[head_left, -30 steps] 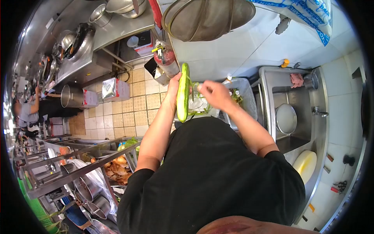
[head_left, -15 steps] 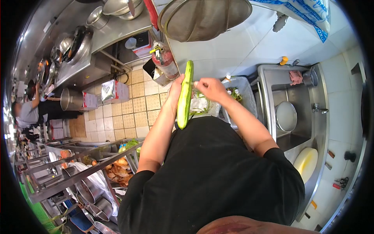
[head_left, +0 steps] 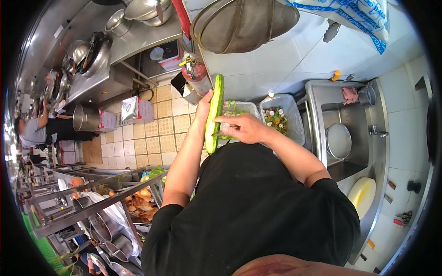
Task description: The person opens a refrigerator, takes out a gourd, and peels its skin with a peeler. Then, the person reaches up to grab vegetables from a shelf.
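Note:
A long green cucumber (head_left: 214,115), with paler strips along its skin, is held upright-slanting in front of my apron. My left hand (head_left: 202,108) is closed round its left side, the fingers mostly hidden behind it. My right hand (head_left: 244,128) is at the lower half of the cucumber, curled round a small peeler (head_left: 216,134), of which only a bit of the dark blade end shows. The index finger reaches out to the cucumber's surface. Below my hands is a clear-lined bin (head_left: 252,106) with green peelings in it.
A second lined bin (head_left: 298,124) holds vegetable scraps. To the right is a steel sink (head_left: 317,92) with a round pot (head_left: 338,140). A fire extinguisher (head_left: 198,80) stands beyond my left hand. A metal rack (head_left: 92,209) is at lower left; a co-worker (head_left: 32,131) stands far left.
My right hand has moved down and left along the cucumber, from near its upper part to its lower half. The cucumber has shifted slightly left and stands a little more upright.

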The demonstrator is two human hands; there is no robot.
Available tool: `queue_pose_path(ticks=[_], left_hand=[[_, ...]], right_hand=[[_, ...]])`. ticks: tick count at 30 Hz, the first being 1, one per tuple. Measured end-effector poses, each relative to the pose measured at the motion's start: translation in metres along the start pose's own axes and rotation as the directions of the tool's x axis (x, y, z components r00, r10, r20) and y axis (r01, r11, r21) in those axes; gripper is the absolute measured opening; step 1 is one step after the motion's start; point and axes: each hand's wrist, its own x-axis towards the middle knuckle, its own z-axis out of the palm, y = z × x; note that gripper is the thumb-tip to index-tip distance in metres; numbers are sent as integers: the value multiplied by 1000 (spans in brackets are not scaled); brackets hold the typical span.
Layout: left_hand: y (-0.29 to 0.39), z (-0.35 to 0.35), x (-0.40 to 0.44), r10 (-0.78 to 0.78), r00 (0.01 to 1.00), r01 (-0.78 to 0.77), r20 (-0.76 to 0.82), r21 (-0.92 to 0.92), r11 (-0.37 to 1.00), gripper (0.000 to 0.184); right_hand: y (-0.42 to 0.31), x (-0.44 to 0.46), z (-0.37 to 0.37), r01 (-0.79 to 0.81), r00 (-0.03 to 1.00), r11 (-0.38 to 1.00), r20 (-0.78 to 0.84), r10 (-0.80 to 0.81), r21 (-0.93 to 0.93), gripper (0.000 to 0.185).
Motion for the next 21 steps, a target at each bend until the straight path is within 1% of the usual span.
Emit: queue_pose_path(ticks=[2,3,5,6,8,9,11,13,15,16,17,18,19,20,21], left_hand=[[-3,-10,6,11,1000,-11,-3,15,1000,48],[0,-9,5,22,1000,-22,-7,27,999,48],[2,-7,-1,26,1000,-26,-5,3,1000,48],[5,-3,-5,29,1000,-29,-5,-22,999,48],[10,7,-12,39,999,-40,-27,-47,998,44],[11,9,-13,48,998,-52,-50,-72,996,41],[10,9,-11,62,998,-63,-22,-78,995,40],[11,9,-8,73,997,-73,7,-78,994,38],[13,13,-8,73,996,-73,57,9,997,38],[13,19,-8,71,996,-72,61,15,997,38],[12,25,-9,82,995,-78,56,-68,995,37],[12,30,-11,93,994,-85,49,-152,985,36],[13,30,-14,94,994,-86,51,-147,985,36],[14,30,-17,91,994,-87,54,-76,993,38],[16,33,-23,90,994,-90,58,-6,996,40]], right_hand=[[-10,-3,-4,8,1000,991,-7,-9,-131,37],[-7,-5,-8,9,1000,991,-10,-11,-133,37],[3,-12,-14,-117,993,971,-38,112,-208,36],[13,-16,-14,-118,993,971,-40,112,-209,36],[32,-21,-11,-174,977,969,-155,147,-178,35],[25,-19,-13,-173,977,969,-155,146,-178,35],[9,-14,-17,-191,958,970,-245,152,-147,30],[2,-5,-17,-211,952,965,-256,167,-157,28],[1,6,-15,-231,945,959,-271,182,-164,27],[3,12,-13,-179,950,973,-281,134,-144,27],[4,16,-13,-125,953,984,-291,85,-124,29],[3,19,-14,-123,952,985,-295,82,-124,29],[1,22,-15,-176,956,972,-263,130,-157,30],[1,24,-18,-227,956,955,-233,180,-193,32],[3,27,-21,-225,955,955,-236,177,-195,32]])
